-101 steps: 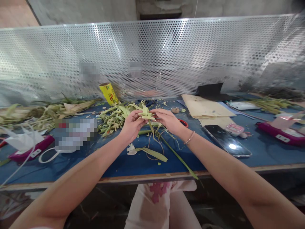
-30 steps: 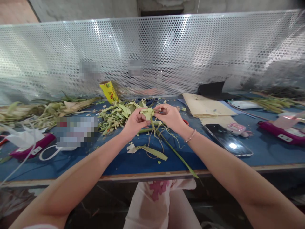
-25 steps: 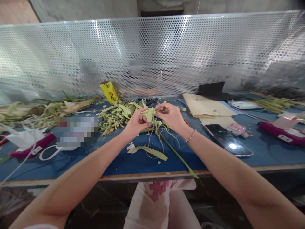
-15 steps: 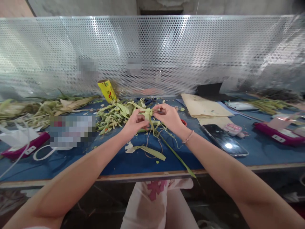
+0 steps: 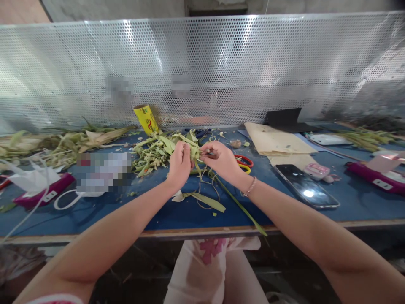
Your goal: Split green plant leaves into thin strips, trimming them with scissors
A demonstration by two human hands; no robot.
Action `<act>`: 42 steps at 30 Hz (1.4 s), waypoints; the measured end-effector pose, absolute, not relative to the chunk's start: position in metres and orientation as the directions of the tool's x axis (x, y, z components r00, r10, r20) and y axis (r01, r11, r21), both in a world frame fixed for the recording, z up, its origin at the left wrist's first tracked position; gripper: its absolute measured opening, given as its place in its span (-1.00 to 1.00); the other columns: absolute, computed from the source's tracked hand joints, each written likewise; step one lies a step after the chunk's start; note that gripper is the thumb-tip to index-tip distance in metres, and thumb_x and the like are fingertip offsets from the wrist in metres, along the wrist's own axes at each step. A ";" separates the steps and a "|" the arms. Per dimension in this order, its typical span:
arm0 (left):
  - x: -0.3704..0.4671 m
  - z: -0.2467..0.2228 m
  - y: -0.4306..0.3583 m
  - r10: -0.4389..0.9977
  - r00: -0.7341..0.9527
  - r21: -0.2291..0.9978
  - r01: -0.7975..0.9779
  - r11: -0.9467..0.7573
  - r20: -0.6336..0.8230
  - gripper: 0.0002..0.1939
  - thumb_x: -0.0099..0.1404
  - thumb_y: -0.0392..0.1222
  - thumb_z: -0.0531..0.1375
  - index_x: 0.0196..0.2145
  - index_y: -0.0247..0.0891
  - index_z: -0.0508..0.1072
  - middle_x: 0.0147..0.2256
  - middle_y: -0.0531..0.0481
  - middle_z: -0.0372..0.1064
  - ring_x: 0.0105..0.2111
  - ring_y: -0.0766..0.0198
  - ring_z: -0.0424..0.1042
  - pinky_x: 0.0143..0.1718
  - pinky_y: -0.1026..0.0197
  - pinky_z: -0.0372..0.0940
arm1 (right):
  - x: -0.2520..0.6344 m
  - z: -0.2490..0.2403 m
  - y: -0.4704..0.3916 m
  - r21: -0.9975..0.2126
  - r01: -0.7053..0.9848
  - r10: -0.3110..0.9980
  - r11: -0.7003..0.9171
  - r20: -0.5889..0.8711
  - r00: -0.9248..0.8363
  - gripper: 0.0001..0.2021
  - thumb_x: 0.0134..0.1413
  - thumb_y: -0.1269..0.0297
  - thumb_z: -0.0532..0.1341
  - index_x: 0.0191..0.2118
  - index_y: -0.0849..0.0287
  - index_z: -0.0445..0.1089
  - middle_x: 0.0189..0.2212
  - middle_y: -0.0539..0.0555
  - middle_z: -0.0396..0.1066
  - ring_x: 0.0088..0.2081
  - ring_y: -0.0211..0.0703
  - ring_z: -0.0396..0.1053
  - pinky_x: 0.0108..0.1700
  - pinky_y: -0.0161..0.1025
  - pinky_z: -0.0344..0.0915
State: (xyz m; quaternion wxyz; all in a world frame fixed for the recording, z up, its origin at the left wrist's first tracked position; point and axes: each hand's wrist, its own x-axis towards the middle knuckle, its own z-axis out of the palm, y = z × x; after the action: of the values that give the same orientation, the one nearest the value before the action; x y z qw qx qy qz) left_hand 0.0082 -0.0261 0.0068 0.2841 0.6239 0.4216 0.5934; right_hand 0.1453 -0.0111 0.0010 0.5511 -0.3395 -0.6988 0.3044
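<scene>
Both hands meet over the middle of the blue table around a small folded piece of pale green leaf. My left hand is closed on its left side, thumb up and fingers curled. At its right edge my right hand pinches the piece between thumb and fingertips, which partly hide it. A long green leaf strip trails from below the hands to the table's front edge. Another pale leaf strip lies on the table beneath, beside thin string-like fibres.
A heap of plant cuttings and a yellow tube lie beyond my left hand. Scissors with red and yellow handles are beside my right wrist. Further right are brown paper, a phone and a pink case. A perforated metal screen stands behind.
My left hand has turned and closed more over the leaf piece, now covering more of it. The scissor handles show more by my right wrist. The view has shifted slightly.
</scene>
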 end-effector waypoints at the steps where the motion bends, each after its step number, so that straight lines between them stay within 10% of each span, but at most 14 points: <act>1: 0.007 0.006 -0.025 0.848 -0.078 0.841 0.200 -0.502 0.525 -0.74 0.22 0.03 0.01 -0.47 -0.19 0.17 -0.76 0.19 0.06 -0.75 0.45 0.10 -0.64 0.33 -0.01 | 0.145 0.001 -0.011 -0.801 0.130 0.809 0.584 0.563 -0.169 -0.84 -0.20 0.41 0.22 -0.36 0.16 0.32 -0.32 0.04 0.31 -0.31 -0.27 0.36 -0.22 -0.23 0.38; 34: 0.001 0.011 -0.012 0.864 -0.211 0.878 -0.048 -0.475 0.456 -0.65 0.14 0.15 0.05 -0.50 -0.18 0.10 -0.66 0.19 -0.14 -0.75 0.53 -0.18 -0.74 0.35 -0.12 | 0.179 0.025 -0.004 -0.813 0.119 0.795 0.570 0.510 -0.328 -0.92 -0.25 0.35 0.29 -0.48 0.18 0.48 -0.42 0.03 0.41 -0.41 -0.27 0.38 -0.26 -0.22 0.36; 42: 0.001 0.009 -0.016 0.846 -0.175 0.863 0.077 -0.499 0.504 -0.64 0.16 0.18 -0.02 -0.45 -0.18 0.09 -0.65 0.20 -0.08 -0.77 0.54 -0.09 -0.76 0.37 -0.08 | 0.162 0.004 0.005 -0.896 -0.099 0.857 0.432 0.442 -0.263 -0.67 -0.18 0.29 0.25 -0.19 0.15 0.27 -0.28 0.06 0.35 -0.20 -0.23 0.35 -0.15 -0.21 0.33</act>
State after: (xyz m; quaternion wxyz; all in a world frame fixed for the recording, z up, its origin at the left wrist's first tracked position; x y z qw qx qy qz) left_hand 0.0010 -0.0160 0.0089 0.2951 0.5705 0.4041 0.6513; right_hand 0.1620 0.0050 0.0040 0.5338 -0.2889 -0.6566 0.4478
